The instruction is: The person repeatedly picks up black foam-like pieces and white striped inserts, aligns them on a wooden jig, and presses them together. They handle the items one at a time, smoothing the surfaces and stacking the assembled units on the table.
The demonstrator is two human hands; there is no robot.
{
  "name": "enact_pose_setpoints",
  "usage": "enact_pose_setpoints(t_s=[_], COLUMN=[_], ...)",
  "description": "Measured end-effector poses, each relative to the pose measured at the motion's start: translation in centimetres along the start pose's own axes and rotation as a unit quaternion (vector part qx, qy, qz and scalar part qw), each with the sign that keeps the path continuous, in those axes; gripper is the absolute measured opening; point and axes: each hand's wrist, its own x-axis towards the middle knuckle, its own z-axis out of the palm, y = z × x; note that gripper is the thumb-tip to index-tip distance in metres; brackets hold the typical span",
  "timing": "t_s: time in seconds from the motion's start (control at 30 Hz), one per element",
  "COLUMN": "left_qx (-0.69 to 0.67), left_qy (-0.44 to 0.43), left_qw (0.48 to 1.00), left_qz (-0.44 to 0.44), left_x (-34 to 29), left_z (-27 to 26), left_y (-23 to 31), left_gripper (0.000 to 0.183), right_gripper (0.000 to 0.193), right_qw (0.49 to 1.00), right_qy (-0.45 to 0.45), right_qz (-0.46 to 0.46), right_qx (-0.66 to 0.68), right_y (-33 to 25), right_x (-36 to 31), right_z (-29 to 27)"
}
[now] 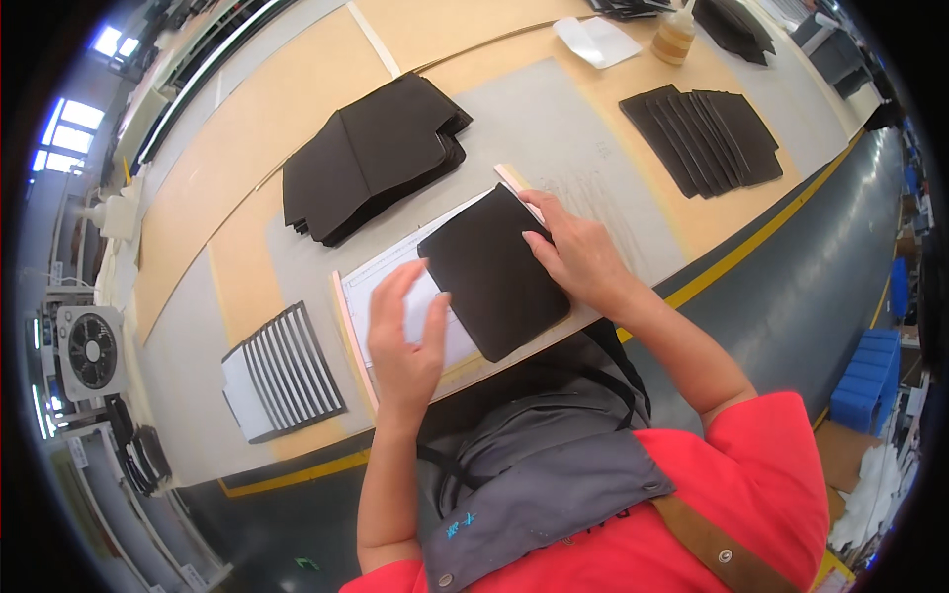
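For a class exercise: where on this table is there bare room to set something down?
Free: the grey patch between the large black stack and the fanned black pieces; the tan strip between that stack and the striped pieces. Crowded: the pink-edged board, with black panel, left hand and right hand; around the bottle.

Red short-sleeved shirt [776, 460], grey apron [563, 504] — blue marking [461, 525], round metal snaps [725, 556], brown strap [692, 534]; left hand [403, 346] and right hand [585, 255] bare — forearms [682, 348] too.
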Motion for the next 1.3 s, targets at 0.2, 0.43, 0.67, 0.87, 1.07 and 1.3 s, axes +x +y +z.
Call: enact_pose_setpoints(t_s=[0.2, 0.43, 0.67, 0.87, 1.07, 1.3], left_qx=[0.107, 0.149, 0.145, 0.147, 0.168, 0.163], left_qy=[-0.090, -0.113, -0.140, -0.147, -0.149, -0.148], left_qw=[0.982, 0.971, 0.967, 0.965, 0.964, 0.958], left_qz=[0.127, 0.152, 0.155, 0.157, 0.144, 0.183], left_x=[2.0, 3.2, 4.2, 4.9, 4.5, 4.6], left_z=[5.5, 6.0, 5.2, 5.2, 5.3, 6.4], left_y=[-0.1, -1.0, -1.5, -1.8, -1.3, -0.6], left_gripper=[0.039, 0.038, 0.035, 0.035, 0.036, 0.036], right_gripper=[0.036, 0.037, 0.044, 0.043, 0.036, 0.028], right_qw=[0.996, 0.984, 0.977, 0.980, 0.984, 0.991], right_qy=[-0.032, -0.015, -0.029, -0.035, 0.006, 0.060], right_qz=[0.045, -0.109, -0.110, -0.107, -0.070, -0.014], right_qx=[-0.065, -0.139, -0.178, -0.165, -0.163, -0.117], right_y=[-0.6, 1.4, 0.9, 0.7, 1.0, 2.9], right_x=[0.0, -3.4, -5.3, -5.6, -5.5, -5.6], right_z=[0.2, -2.4, -1.8, -1.6, -2.9, -4.7])
